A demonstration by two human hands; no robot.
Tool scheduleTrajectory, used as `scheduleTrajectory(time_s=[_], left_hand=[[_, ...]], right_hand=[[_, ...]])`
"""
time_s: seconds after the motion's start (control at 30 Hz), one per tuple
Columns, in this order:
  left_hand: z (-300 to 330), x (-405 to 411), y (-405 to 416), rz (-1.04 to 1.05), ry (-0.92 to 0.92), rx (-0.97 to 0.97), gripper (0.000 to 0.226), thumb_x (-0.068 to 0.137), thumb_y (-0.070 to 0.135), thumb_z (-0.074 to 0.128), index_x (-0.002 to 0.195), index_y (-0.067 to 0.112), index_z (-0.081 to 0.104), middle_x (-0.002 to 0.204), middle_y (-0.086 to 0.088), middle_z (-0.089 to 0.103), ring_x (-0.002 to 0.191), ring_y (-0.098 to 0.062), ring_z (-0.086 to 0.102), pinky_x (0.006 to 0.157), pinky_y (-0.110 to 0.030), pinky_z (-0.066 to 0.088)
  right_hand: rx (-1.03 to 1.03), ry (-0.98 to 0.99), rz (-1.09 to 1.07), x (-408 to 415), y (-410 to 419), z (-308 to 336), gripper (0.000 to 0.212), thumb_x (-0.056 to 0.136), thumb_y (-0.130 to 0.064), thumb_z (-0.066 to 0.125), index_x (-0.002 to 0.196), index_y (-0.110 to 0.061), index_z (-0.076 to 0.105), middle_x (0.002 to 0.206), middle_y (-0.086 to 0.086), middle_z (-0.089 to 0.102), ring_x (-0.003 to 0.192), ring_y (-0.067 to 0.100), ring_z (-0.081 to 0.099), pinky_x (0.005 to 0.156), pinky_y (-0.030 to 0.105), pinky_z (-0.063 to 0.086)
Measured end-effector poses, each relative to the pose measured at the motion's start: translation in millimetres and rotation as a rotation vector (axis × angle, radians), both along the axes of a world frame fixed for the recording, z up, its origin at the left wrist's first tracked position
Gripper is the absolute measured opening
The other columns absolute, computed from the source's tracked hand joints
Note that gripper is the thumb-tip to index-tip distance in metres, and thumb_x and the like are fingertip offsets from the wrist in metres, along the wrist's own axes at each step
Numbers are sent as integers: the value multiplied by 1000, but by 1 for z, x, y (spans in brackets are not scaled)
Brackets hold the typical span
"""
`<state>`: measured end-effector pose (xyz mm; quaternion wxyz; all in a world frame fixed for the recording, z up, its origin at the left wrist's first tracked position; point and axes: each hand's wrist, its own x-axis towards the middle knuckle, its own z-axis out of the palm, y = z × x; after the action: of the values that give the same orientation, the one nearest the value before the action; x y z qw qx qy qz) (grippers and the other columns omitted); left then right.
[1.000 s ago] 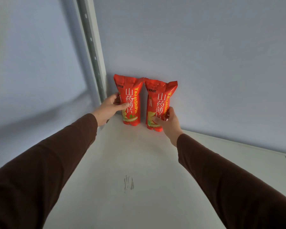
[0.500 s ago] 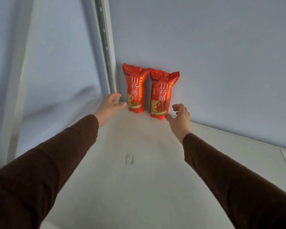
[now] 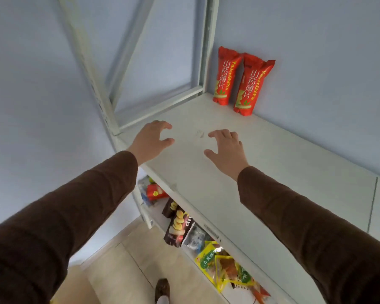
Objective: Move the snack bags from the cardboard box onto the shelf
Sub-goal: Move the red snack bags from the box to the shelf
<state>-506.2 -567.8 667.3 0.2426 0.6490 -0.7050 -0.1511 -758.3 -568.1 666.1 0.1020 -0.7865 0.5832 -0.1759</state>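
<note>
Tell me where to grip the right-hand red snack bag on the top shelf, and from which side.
Grip the right red bag around its narrow middle, coming from the front and its free right side. It stands upright, leaning back against the wall, and its left edge touches the left red bag, so only the right side leaves fingers room. The right hand, open and empty, is probably the handier one.

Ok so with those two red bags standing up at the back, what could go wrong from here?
1. The two red bags stand upright on narrow bases, leaning on the wall; a bump to the shelf might tip them.
2. Both hands hover empty above the shelf; sliding later bags in could knock the pair over.
</note>
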Motion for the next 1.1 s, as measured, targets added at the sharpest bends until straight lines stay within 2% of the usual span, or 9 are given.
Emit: scheduleTrajectory(time_s=[0.17,0.33,0.47,0.57,0.67,0.87,1.0,1.07,1.1], left_hand=[[-5,34,107,79,-4,26,42,95,34,64,135,22,57,139,-1,54,129,-21,48,106,-31,33],[-20,87,212,180,21,49,42,95,36,65,134,22,58,138,0,56,129,-21,50,109,-33,35],[-42,134,309,273,37,106,39,95,34,66,132,22,59,134,1,58,124,-20,52,104,-29,37],[-62,167,377,359,63,175,40,95,32,67,132,21,59,137,-1,57,125,-22,52,109,-36,40],[-87,207,438,471,81,258,43,94,34,68,134,23,58,142,-2,54,133,-24,47,114,-42,36],[-137,273,551,647,116,412,47,92,38,66,136,24,55,140,-1,53,130,-22,49,111,-42,38],[-181,327,613,751,125,552,54,77,65,53,127,45,50,126,10,58,114,-20,58,98,-47,50],[-207,355,640,767,138,561,63,74,69,49,129,39,53,128,7,61,116,-20,59,99,-46,51],[-212,365,650,763,153,569,60,78,62,55,131,34,55,131,4,61,119,-21,58,102,-45,49]], right_hand=[[-28,-13,132,41,76,0,47,94,-35,62,138,-21,52,140,3,51,132,27,41,105,42,36],[-69,-12,228,106,156,-9,44,92,-28,62,134,-20,56,135,4,55,126,28,46,97,40,39],[16,-9,318,165,228,-39,44,90,-27,66,132,-17,59,130,10,58,123,33,49,98,42,40],[112,11,414,204,282,-69,46,93,-30,65,136,-18,56,134,9,56,126,32,48,100,42,38],[226,21,490,242,326,-101,49,94,-31,64,140,-18,53,138,7,52,129,31,44,101,42,38],[402,61,607,314,402,-164,49,93,-31,63,138,-17,52,136,8,55,125,30,47,102,43,42],[509,130,609,363,443,-197,51,94,-33,60,140,-14,49,139,9,54,127,31,47,105,46,44],[556,135,586,391,460,-214,51,95,-33,60,141,-13,48,140,9,54,128,31,47,106,46,43],[582,130,564,405,468,-223,50,96,-32,60,141,-13,49,140,9,54,128,30,47,107,46,43]])
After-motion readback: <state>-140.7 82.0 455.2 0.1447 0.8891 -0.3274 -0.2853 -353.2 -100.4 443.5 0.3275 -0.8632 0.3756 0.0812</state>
